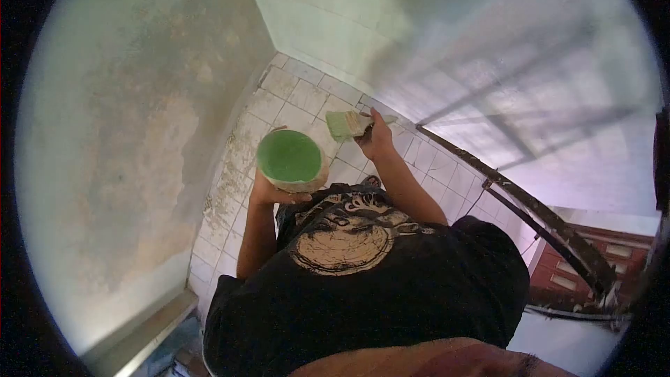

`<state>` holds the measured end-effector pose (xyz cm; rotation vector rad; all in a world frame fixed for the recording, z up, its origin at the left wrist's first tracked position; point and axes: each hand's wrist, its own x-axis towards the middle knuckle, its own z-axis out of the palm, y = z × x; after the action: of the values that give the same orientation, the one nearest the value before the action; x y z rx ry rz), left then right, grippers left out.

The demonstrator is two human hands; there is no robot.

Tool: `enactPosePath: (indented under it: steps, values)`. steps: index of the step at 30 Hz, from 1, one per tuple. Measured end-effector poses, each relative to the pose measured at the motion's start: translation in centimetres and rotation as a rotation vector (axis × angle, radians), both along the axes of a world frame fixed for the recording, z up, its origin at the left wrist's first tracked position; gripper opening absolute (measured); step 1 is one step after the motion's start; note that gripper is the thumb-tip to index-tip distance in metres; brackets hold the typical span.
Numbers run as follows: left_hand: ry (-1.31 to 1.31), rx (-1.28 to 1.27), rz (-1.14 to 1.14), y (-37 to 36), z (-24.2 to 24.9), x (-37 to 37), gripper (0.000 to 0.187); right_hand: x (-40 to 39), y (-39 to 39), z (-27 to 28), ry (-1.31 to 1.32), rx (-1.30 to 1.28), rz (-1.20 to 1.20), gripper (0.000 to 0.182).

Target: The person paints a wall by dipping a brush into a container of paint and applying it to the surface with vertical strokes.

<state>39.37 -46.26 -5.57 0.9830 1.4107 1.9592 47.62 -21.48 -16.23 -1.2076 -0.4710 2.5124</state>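
Note:
A round tub [322,173] of green paint [289,156] is held in front of my body by my left hand [273,193], whose thumb lies along the near side while the other fingers are mostly hidden beneath. To the right of the tub, my right hand [377,139] grips a wide paintbrush [344,125] by its handle. Its bristles point left and are coated in pale green. Brush and tub are apart, with floor tiles visible between them.
On the left stands a wall [139,132] with patchy, worn paint; a pale green wall [335,14] rises ahead. Dark ladder-like rails [530,209] lean at right. White floor tiles [307,95] carry debris along the left wall. A red-brown shuttered panel [558,265] shows at lower right.

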Motion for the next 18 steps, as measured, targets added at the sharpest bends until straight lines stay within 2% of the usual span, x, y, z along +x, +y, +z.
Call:
enactPosePath:
  steps: [3, 6, 10, 14, 16, 18]
  values:
    - [-0.084, 0.006, 0.092, 1.7, 0.1, 3.8, 0.121, 0.0, 2.3, 0.3, 0.003, 0.014, 0.127, 0.032]
    - [-0.062, 0.109, 0.138, 4.4, 2.3, 7.0, 0.119, 0.2, 4.1, 0.0, 0.045, -0.042, 0.183, 0.03]
    - [-0.001, 0.069, 0.179, 6.3, 2.4, 10.1, 0.118, 0.8, 5.3, 0.0, 0.102, -0.058, 0.247, 0.032]
    - [0.077, 0.071, 0.225, 6.8, 2.3, 11.9, 0.117, 1.5, 5.9, 0.8, 0.186, -0.071, 0.337, 0.03]
    - [0.009, -0.029, 0.214, 7.3, 2.4, 12.4, 0.117, 2.0, 6.2, 0.5, 0.189, -0.052, 0.336, 0.031]
    - [0.063, -0.011, 0.186, 8.3, 2.3, 11.8, 0.117, 2.2, 6.4, 0.7, 0.186, -0.036, 0.324, 0.031]
